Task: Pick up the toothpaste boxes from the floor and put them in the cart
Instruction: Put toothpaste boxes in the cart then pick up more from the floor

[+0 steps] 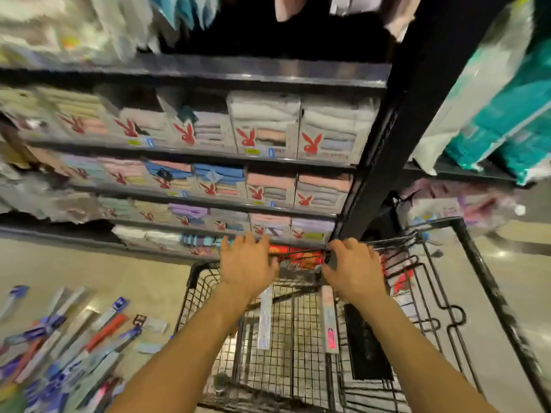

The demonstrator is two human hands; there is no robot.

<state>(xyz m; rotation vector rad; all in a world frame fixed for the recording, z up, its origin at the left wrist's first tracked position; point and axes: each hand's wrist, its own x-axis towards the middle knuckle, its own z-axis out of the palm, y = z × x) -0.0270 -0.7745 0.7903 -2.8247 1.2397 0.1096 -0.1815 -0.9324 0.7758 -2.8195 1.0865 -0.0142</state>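
Head view: I see left hand (247, 265) spread, right hand (354, 271) curled round black wire cart (478, 263) rim; slim toothpaste boxes (59, 338) strewn on glossy floor (89, 269).

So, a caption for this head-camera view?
Left hand and right hand on the cart rim; two toothpaste boxes inside, many more on the floor.

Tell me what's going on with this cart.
A person reaches across the black wire cart. The left hand rests on its far rim with fingers fairly straight, and the right hand grips that rim. Two long boxes already lie inside. Many toothpaste boxes lie scattered on the floor to the left.
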